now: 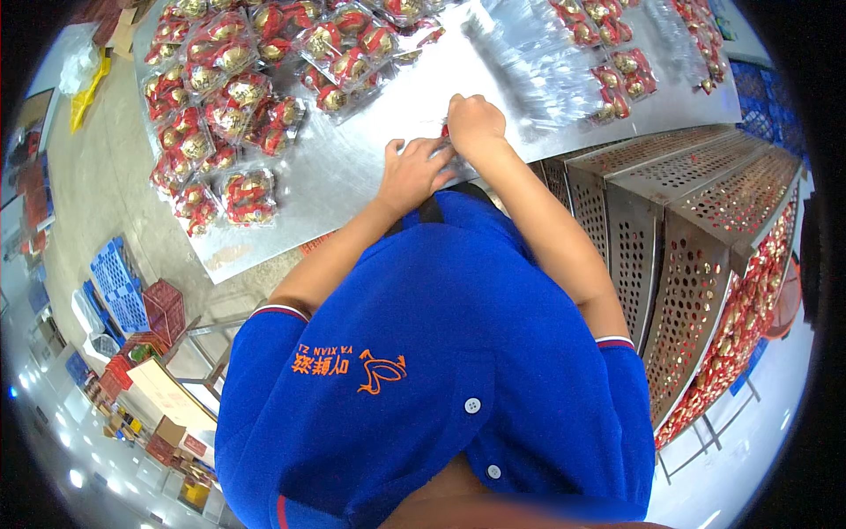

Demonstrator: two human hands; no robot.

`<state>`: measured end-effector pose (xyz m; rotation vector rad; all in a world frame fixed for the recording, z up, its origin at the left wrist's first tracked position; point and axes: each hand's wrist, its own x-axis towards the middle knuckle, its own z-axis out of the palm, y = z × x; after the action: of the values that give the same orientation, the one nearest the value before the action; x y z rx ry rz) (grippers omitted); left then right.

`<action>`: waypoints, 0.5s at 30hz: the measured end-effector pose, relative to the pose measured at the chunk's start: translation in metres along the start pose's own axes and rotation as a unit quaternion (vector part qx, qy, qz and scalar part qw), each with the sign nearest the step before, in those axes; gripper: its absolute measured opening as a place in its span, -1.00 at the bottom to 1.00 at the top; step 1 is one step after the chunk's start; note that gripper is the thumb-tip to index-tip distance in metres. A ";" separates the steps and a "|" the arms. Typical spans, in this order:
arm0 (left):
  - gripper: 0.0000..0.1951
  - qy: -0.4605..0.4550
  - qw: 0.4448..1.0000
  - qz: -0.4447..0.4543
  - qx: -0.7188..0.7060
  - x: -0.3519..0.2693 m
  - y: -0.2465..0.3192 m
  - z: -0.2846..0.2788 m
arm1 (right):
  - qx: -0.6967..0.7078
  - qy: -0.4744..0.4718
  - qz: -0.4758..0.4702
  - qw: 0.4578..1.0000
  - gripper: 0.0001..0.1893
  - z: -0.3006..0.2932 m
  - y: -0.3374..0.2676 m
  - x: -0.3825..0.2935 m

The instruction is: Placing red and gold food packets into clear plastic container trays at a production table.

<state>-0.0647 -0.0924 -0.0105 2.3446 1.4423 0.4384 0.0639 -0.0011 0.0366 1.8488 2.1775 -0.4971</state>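
Observation:
My left hand rests at the near edge of the metal table, its fingers apart. Just to its right, my right hand is curled with the fingers bent down. A small red piece shows between the two hands; most of it is hidden, and whether my right fingers grip it cannot be seen. Clear packs of gold and red wrapped balls lie at the left, some piled on each other. Behind my right hand spreads a heap of clear plastic bags; more filled packs lie right of it.
Perforated metal trays stand against the table at the right, beside a large mass of loose red and gold wrapped pieces. Blue crates are at the far right. On the floor at left are a blue plastic pallet and a red crate.

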 end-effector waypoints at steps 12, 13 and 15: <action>-0.45 0.024 1.000 -0.005 0.012 -0.001 0.006 0.007 | 0.080 0.005 -0.089 0.993 -0.63 -0.007 0.049 -0.008; -0.43 0.030 1.000 -0.008 0.001 -0.001 0.006 0.006 | 0.126 0.036 -0.166 0.977 -0.60 -0.009 0.061 -0.014; -0.39 0.034 0.999 -0.008 -0.011 0.000 0.007 0.005 | 0.048 0.069 -0.210 0.974 -0.59 -0.014 0.073 -0.032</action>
<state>-0.0571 -0.0965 -0.0113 2.3210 1.4780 0.5319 0.1416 -0.0139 0.0551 1.4994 2.6998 -0.5759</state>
